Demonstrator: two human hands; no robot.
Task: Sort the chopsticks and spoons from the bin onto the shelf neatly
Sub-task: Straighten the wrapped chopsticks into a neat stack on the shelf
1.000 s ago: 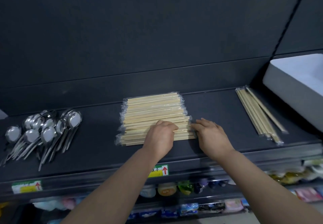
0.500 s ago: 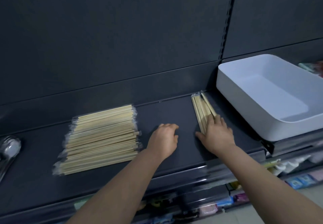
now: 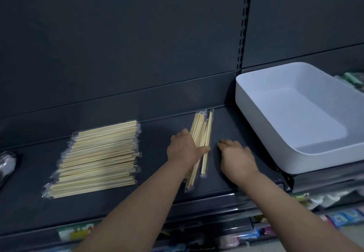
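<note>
Left hand: rests on the loose bunch, thumb stretched across the sticks; whether the bent fingers hook round them, I cannot tell.
Right hand: palm down, fingers spread flat on the shelf, just right of the bunch and not touching it.
Loose bunch: wrapped chopsticks pointing near-to-far, ends uneven, one pair slipped out to the right.
Big stack: wrapped chopsticks lying left-to-right, well left of the hands, already squared.
Spoons: only a glimpse at the far left edge.
Bin: white, on the right and farther back, looks emptied.
Step in hand: probably gathering the last bunch. Close both hands on its sides, tap the ends level, turn it to match the stack, then lay it on without skewing the rows.
</note>
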